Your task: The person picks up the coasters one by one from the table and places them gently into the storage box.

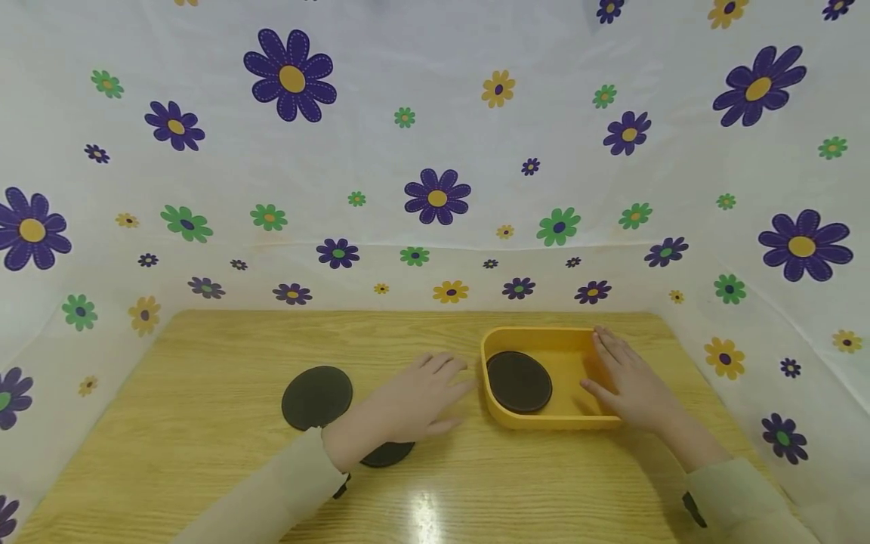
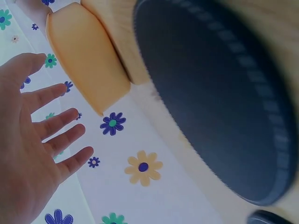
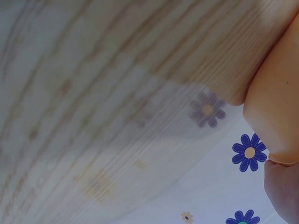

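Note:
A yellow plastic tray (image 1: 564, 421) stands on the right half of the table, with a flat black disc (image 1: 519, 381) at its left end. My right hand (image 1: 632, 385) rests on the tray's right end, its fingers straight over the rim and its thumb over the inside. My left hand (image 1: 428, 397) is just left of the tray, fingers spread and nothing held. Another black disc (image 1: 316, 397) lies on the table to the left. Below my left wrist a third disc (image 1: 389, 453) is partly hidden. The left wrist view shows a black disc (image 2: 210, 102) up close.
The wood-grain table (image 1: 224, 453) is enclosed at the back and sides by a white cloth (image 1: 381, 151) with printed flowers. In the right wrist view the tray's wall (image 3: 275, 107) is at the right edge.

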Motion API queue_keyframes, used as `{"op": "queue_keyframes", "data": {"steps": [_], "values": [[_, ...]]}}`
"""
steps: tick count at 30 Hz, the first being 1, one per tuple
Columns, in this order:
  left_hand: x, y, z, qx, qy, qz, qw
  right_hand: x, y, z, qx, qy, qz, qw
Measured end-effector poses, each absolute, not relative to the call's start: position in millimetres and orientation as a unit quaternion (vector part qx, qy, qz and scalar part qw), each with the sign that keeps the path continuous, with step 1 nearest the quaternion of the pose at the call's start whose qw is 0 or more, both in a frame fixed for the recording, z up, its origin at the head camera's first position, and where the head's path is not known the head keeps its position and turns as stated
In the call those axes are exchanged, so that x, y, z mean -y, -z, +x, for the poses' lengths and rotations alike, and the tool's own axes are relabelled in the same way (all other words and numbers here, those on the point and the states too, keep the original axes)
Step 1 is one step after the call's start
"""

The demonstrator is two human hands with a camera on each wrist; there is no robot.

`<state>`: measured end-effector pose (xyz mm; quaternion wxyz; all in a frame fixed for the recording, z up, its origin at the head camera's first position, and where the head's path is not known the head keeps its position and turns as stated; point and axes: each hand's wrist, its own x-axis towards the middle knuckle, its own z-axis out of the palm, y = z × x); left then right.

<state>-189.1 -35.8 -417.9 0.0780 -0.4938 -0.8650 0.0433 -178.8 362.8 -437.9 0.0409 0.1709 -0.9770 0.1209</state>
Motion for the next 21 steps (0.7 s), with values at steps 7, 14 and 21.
{"op": "queue_keyframes", "data": {"steps": [7, 14, 21], "values": [[61, 436, -180, 0.866, -0.045, -0.49, 0.088, -363, 439, -179, 0.977, -0.122, 0.169, 0.039], [80, 449, -173, 0.864, -0.049, -0.494, 0.083, -363, 438, -180, 0.978, -0.123, 0.167, 0.037], [93, 453, -172, 0.868, -0.045, -0.494, 0.026, -364, 439, -180, 0.979, -0.119, 0.165, 0.036]]}}
